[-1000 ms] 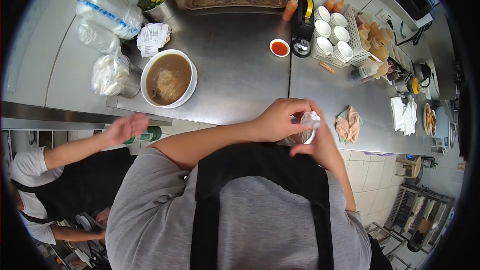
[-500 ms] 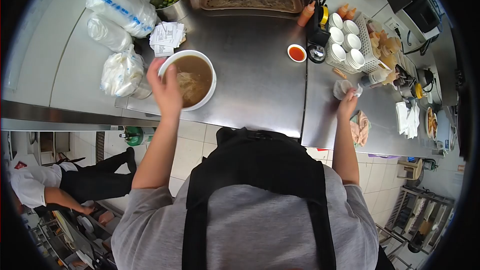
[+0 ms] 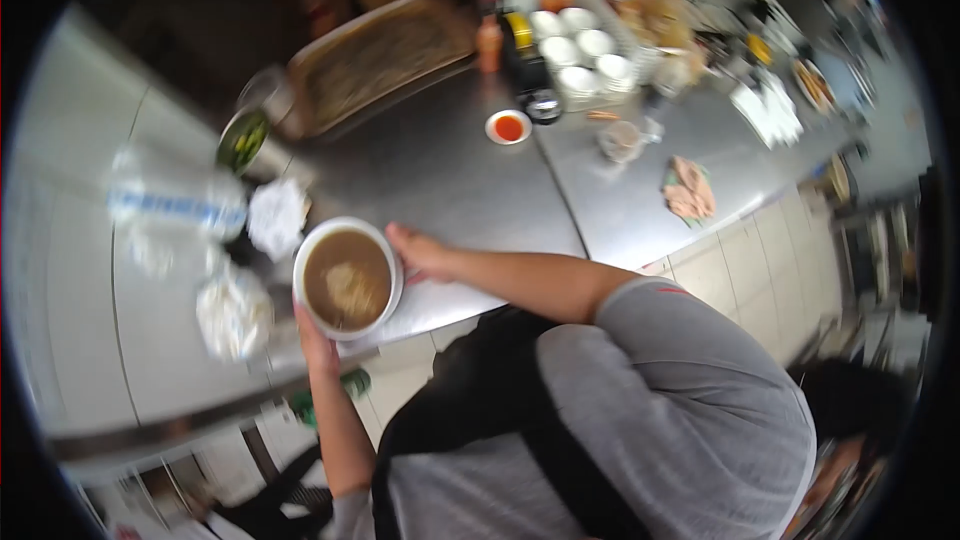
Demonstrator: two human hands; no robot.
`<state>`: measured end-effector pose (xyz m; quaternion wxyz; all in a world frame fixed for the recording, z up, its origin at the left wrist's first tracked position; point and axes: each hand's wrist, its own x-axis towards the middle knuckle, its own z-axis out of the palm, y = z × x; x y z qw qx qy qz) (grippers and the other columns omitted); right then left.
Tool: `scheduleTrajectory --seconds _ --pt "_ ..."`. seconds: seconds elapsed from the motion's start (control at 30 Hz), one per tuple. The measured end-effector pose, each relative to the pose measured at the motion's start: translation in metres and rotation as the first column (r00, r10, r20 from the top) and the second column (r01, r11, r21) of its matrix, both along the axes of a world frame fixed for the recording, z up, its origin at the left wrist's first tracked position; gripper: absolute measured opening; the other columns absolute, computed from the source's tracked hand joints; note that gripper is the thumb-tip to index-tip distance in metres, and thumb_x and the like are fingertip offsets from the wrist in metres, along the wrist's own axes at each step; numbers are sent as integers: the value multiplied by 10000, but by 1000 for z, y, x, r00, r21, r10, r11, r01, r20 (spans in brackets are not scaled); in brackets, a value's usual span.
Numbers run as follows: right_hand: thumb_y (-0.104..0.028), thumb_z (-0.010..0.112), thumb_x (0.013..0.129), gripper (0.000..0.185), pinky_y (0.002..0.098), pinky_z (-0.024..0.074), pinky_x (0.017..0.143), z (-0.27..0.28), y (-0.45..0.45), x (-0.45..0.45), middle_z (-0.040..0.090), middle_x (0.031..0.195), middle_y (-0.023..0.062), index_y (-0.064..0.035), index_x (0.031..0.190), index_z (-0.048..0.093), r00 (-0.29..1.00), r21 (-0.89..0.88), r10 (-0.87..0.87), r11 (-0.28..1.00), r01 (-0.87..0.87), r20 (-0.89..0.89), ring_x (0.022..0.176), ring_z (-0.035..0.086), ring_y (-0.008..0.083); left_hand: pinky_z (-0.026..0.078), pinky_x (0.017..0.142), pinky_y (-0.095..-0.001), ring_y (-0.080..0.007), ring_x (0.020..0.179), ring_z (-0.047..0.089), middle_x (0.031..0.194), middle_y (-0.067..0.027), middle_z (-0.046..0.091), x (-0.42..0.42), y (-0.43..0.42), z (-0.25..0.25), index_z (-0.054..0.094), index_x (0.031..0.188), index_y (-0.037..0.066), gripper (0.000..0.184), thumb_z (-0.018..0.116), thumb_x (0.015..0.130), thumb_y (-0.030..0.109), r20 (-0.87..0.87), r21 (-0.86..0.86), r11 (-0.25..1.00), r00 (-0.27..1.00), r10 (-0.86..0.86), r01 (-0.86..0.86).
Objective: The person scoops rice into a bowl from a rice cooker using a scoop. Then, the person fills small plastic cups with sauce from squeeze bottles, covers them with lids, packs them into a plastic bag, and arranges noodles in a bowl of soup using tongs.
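A white bowl [image 3: 399,292] of brown broth with pale noodles [image 3: 352,288] in the middle is gripped from both sides. My left hand [image 3: 318,342] is closed along its near left side, with part of the fingers hidden by the bowl. On the right side, my right hand [image 3: 422,252] holds the wall, its thumb near the rim. Just beyond the bowl lie white paper slips [image 3: 279,220]. Motion blur softens the view, and I cannot tell whether the bowl still touches the steel counter [image 3: 420,165].
A sauce dish [image 3: 508,128], a tray [image 3: 385,60] and stacked white cups [image 3: 578,80] stand farther back. Plastic-wrapped packs [image 3: 235,318] and a metal pot of green pieces [image 3: 243,143] are left. A pink cloth [image 3: 690,190] lies right, near the counter edge.
My right hand has left the small clear plastic item on the right counter and moved across to the bowl. My left hand has shifted lower on the bowl's side. The view has turned left.
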<state>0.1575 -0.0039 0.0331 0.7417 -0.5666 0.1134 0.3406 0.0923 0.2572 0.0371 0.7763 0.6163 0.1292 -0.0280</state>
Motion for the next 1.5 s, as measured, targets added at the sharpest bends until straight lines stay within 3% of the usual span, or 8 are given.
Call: scheduleTrajectory --seconds 0.03,0.27,0.6,0.8,0.87,1.03,1.27,1.5 --pt "-674 300 954 685 506 503 896 -8 8 2 521 1331 125 -174 1416 376 999 -3 9 1000 -9 35 1166 547 276 279 1145 -401 -232 1395 340 1537 -51 328 4 16 -24 241 1522 145 617 351 1027 496 -21 15 1000 1000 3 -3" --pt "-690 341 934 790 498 515 925 6 -7 -9 500 1381 150 -62 1406 428 995 5 76 997 -76 59 1247 506 309 332 1108 -449 -267 1385 357 1524 -53 329 -1 6 -8 219 1526 198 640 304 1010 567 25 101 994 999 -35 32" --pt "-610 353 979 732 478 540 894 55 -109 -87 517 1316 167 -9 1396 373 991 196 -128 974 116 47 1139 589 279 273 1141 -392 -235 1388 345 1511 -86 352 -20 -93 85 247 1518 133 639 240 1027 542 47 262 923 952 -303 281" --pt "-600 360 981 690 453 566 831 99 -241 -155 519 1262 155 -15 1347 357 952 150 -284 952 267 113 1044 613 258 261 1149 -377 -233 1399 324 1515 -95 342 -17 -230 136 256 1509 98 628 204 1039 510 49 264 830 853 -519 490" --pt "-626 384 961 732 423 599 747 110 -292 -174 539 1152 179 26 1293 359 907 120 -351 936 331 234 922 647 244 243 1161 -380 -237 1414 296 1535 -101 308 -15 -283 143 243 1513 86 637 187 1039 507 69 253 776 790 -610 577" --pt "-593 305 994 668 363 605 708 131 -432 -206 548 1133 124 0 1287 400 833 10 -457 878 478 310 882 632 181 225 1157 -353 -223 1411 287 1526 -118 317 -16 -435 150 251 1510 57 672 191 1034 529 149 290 718 711 -687 633" --pt "-576 288 1006 694 316 598 644 140 -617 -219 557 1158 139 22 1330 425 771 -177 -501 782 598 393 702 598 141 248 1147 -342 -229 1406 285 1517 -129 315 -13 -639 114 258 1505 55 624 196 1052 480 210 136 711 681 -702 690" --pt "-596 317 995 708 354 582 727 88 -727 -188 562 1192 111 -3 1361 442 777 -237 -556 745 624 297 801 583 168 250 1142 -344 -247 1401 294 1502 -146 331 8 -757 48 270 1489 39 577 262 1059 424 191 211 737 712 -676 643"
